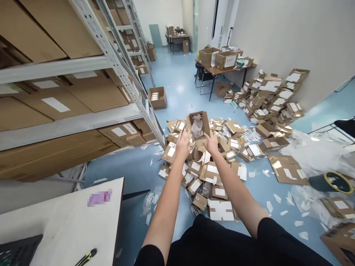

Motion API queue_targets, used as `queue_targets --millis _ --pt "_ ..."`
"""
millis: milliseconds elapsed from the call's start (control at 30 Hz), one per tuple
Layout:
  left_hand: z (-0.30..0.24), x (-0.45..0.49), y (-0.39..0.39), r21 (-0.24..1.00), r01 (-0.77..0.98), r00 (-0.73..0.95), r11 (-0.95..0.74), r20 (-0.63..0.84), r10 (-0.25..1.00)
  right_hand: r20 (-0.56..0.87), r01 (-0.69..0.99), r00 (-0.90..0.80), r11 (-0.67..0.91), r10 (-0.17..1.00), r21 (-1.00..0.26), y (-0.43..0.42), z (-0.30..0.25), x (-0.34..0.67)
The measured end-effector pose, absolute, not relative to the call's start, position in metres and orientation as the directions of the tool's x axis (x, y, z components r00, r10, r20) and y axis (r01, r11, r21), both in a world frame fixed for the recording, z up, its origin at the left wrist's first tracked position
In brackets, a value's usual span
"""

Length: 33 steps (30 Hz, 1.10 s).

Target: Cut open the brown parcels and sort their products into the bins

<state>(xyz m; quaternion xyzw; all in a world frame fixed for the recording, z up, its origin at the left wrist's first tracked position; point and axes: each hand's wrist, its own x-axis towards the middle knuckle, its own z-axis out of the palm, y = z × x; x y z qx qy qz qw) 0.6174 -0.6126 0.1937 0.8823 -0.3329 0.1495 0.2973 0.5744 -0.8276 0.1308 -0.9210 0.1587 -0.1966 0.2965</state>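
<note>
Both my arms stretch forward over a heap of small cardboard boxes (210, 173) on the blue floor. Just beyond my fingertips an open brown box (204, 122) with crumpled grey wrapping (196, 127) inside hangs in the air above the heap. My left hand (183, 144) is open, fingers spread, just below the box's left corner. My right hand (212, 142) is open too, under the box's lower right corner. I cannot tell whether the fingertips still touch the box.
Metal shelving (111, 59) loaded with flat cartons runs along the left. A white table (69, 221) with a pen (85, 256) is at near left. More boxes pile against the right wall (271, 96); a desk with cartons (222, 61) stands behind. Plastic wrap and a roll (332, 181) lie right.
</note>
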Motion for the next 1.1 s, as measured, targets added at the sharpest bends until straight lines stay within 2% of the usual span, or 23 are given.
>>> queue_targets --millis 100,200,333,533,800,1100 --pt "0.199 0.611 -0.599 0.422 -0.646 0.753 -0.636 0.485 -0.444 0.250 -0.184 0.866 -0.740 -0.433 -0.647 -0.837 0.126 0.584" --pt "0.187 0.598 -0.568 0.438 -0.583 0.803 -0.684 0.443 -0.400 0.285 -0.097 0.877 -0.723 -0.387 -0.684 -0.809 0.111 0.583" --pt "0.171 0.581 -0.523 0.439 -0.510 0.853 -0.740 0.374 -0.365 0.288 0.038 0.925 -0.696 -0.247 -0.717 -0.742 0.096 0.582" --pt "0.169 0.544 -0.442 0.431 -0.342 0.920 -0.835 0.332 -0.205 0.321 0.237 0.947 -0.651 -0.011 -0.721 -0.642 0.104 0.588" --pt "0.185 0.450 -0.323 0.409 -0.120 0.916 -0.905 0.397 0.058 0.378 0.449 0.892 -0.566 0.246 -0.692 -0.507 0.143 0.548" --pt "0.197 0.277 -0.198 0.428 0.124 0.820 -0.895 0.464 0.335 0.485 0.685 0.722 -0.412 0.493 -0.601 -0.353 0.183 0.422"
